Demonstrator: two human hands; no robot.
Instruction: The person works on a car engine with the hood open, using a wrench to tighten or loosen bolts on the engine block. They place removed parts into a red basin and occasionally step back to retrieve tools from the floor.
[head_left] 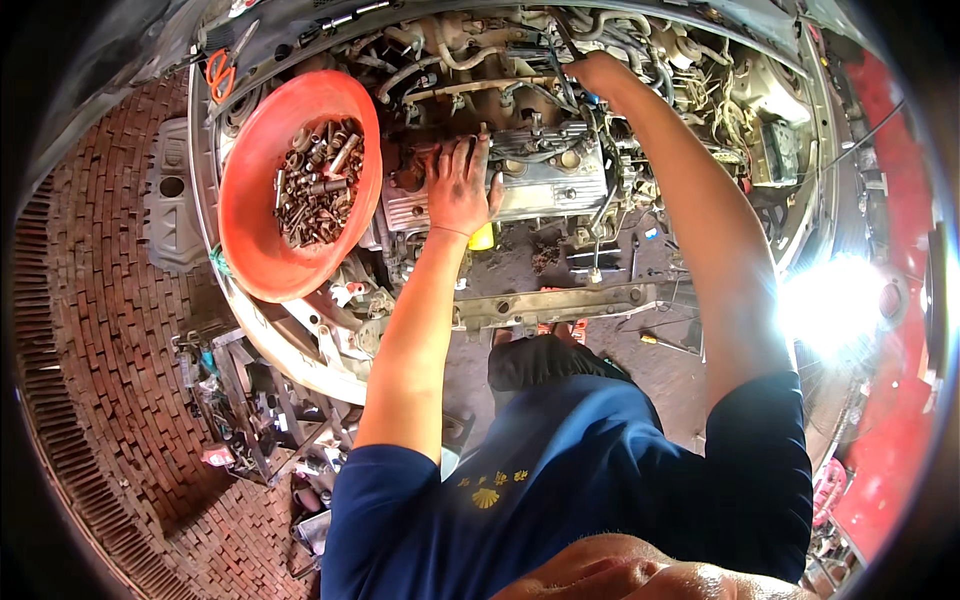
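My left hand lies on the silver engine cover, palm down with its fingers spread, and holds nothing. Further right and deeper in the engine bay, my right hand is closed beside hoses and wiring. A dark bar-shaped tool runs up from its fingers; the tool's exact kind is not clear, and part of the grip is hidden. Below my right fingers, dark cables pass down past the end of the cover.
An orange-red basin full of bolts and sockets sits on the left side of the bay. Orange-handled scissors lie at the upper left. A metal crossmember spans in front of me. At the right a bright lamp glares.
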